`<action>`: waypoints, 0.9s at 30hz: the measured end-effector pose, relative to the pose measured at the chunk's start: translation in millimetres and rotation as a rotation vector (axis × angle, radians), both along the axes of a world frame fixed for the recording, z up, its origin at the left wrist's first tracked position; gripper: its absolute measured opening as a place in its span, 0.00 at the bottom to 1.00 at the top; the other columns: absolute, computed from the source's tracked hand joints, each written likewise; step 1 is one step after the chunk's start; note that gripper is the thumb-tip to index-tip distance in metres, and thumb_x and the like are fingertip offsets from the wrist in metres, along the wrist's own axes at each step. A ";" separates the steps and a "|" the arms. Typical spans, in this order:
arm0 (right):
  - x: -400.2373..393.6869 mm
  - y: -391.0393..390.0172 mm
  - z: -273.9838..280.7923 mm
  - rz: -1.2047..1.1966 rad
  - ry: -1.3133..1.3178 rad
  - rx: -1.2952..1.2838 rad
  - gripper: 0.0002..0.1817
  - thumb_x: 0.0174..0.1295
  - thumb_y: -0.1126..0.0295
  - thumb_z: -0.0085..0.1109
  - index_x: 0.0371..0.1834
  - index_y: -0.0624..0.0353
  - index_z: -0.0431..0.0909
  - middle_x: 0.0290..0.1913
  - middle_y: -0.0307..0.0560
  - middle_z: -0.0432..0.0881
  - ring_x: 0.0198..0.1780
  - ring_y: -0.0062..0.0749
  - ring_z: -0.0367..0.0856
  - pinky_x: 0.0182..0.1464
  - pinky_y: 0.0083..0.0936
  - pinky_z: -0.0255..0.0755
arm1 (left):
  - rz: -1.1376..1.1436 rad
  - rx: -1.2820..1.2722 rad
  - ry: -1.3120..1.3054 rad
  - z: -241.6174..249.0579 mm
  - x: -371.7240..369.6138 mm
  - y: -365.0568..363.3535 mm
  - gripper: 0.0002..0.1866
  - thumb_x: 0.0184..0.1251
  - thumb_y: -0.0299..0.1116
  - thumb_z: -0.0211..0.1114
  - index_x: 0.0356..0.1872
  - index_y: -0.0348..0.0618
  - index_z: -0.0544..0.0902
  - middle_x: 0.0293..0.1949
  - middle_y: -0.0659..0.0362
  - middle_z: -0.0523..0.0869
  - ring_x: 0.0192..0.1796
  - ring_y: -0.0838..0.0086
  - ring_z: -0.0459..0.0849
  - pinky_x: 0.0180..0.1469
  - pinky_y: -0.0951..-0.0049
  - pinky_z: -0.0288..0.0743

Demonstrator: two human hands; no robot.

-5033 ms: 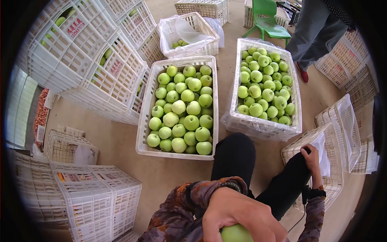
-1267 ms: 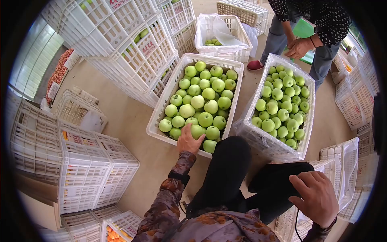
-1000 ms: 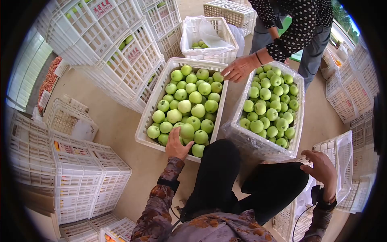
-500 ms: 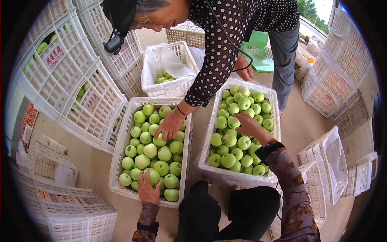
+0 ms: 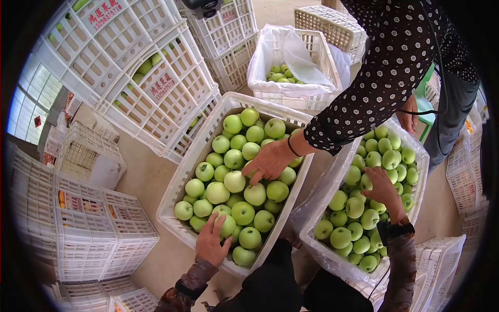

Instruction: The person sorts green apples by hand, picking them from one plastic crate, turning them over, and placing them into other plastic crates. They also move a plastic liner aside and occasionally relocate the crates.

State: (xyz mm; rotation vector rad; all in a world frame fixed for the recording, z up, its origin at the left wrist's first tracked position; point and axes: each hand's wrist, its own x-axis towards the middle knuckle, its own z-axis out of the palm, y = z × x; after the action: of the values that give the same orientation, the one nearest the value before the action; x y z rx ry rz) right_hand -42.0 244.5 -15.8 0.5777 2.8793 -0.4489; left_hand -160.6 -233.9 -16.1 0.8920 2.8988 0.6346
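Observation:
My left hand (image 5: pixel 211 242) has its fingers curved round a green apple (image 5: pixel 225 225) at the near left side of the left white crate (image 5: pixel 167 204). Over the plastic-lined right crate (image 5: pixel 306 240), my right hand (image 5: pixel 385 191) has its fingertips round another green apple (image 5: pixel 366 182). Both crates hold several layers of green apples. A co-worker's hand (image 5: pixel 271 159), with a dark band at the wrist, reaches into the left crate from the right and touches apples near its middle.
Behind stands a lined crate (image 5: pixel 254 78) with a few green apples. Stacked white crates (image 5: pixel 156 78) with apples rise at the upper left, and more crates (image 5: pixel 119 229) stand at the lower left. The co-worker's patterned sleeve (image 5: pixel 374 88) crosses above both apple crates.
The view has turned left, so the crates appear further right. My left hand now closes round an apple, and my right hand's fingers have come round one in the right crate.

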 end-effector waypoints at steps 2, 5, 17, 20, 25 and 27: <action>-7.2 -8.8 -2.1 0.030 0.007 0.015 0.41 0.42 0.66 0.73 0.64 0.54 0.66 0.55 0.54 0.70 0.58 0.55 0.69 0.59 0.42 0.70 | -0.022 0.000 0.000 0.3 0.2 0.0 0.36 0.51 0.30 0.72 0.64 0.46 0.67 0.64 0.50 0.70 0.58 0.50 0.74 0.59 0.57 0.71; -7.6 -9.7 -2.6 0.027 -0.014 0.048 0.42 0.43 0.68 0.73 0.65 0.55 0.65 0.55 0.54 0.71 0.58 0.55 0.69 0.58 0.43 0.70 | 0.005 0.080 -0.061 -3.1 0.5 -2.8 0.36 0.49 0.27 0.71 0.63 0.46 0.68 0.63 0.49 0.71 0.61 0.49 0.73 0.60 0.56 0.70; -0.9 -92.9 75.2 0.027 0.005 0.005 0.29 0.49 0.68 0.70 0.57 0.57 0.74 0.51 0.52 0.77 0.55 0.48 0.74 0.57 0.39 0.68 | 0.156 0.427 0.104 -15.9 10.5 -16.7 0.36 0.47 0.32 0.73 0.60 0.38 0.68 0.54 0.42 0.69 0.56 0.47 0.71 0.58 0.56 0.69; 4.2 -132.6 125.9 0.191 0.028 -0.204 0.27 0.50 0.67 0.69 0.55 0.59 0.74 0.46 0.51 0.80 0.48 0.49 0.78 0.52 0.37 0.71 | 0.101 0.379 0.071 -12.9 11.3 -19.4 0.36 0.45 0.34 0.74 0.59 0.39 0.69 0.51 0.43 0.70 0.54 0.48 0.72 0.56 0.56 0.70; -5.8 -201.5 199.6 0.616 0.415 -0.477 0.25 0.52 0.72 0.66 0.56 0.60 0.74 0.42 0.49 0.81 0.42 0.40 0.82 0.44 0.33 0.76 | 0.059 0.349 0.056 -11.3 7.9 -17.3 0.35 0.44 0.35 0.75 0.57 0.42 0.71 0.48 0.45 0.71 0.49 0.50 0.76 0.48 0.57 0.75; -14.6 -225.6 218.1 0.673 0.573 -0.472 0.25 0.50 0.73 0.66 0.54 0.62 0.75 0.41 0.51 0.80 0.38 0.41 0.82 0.39 0.31 0.76 | 0.036 0.331 0.069 -11.3 6.0 -15.7 0.35 0.44 0.37 0.75 0.57 0.43 0.72 0.47 0.45 0.71 0.47 0.51 0.77 0.44 0.57 0.77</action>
State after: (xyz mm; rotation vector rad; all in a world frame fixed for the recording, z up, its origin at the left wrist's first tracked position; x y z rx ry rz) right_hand -56.6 18.9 202.4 -0.6781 3.0144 -1.2622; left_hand -154.6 -249.6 -27.3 0.9083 2.9246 1.1334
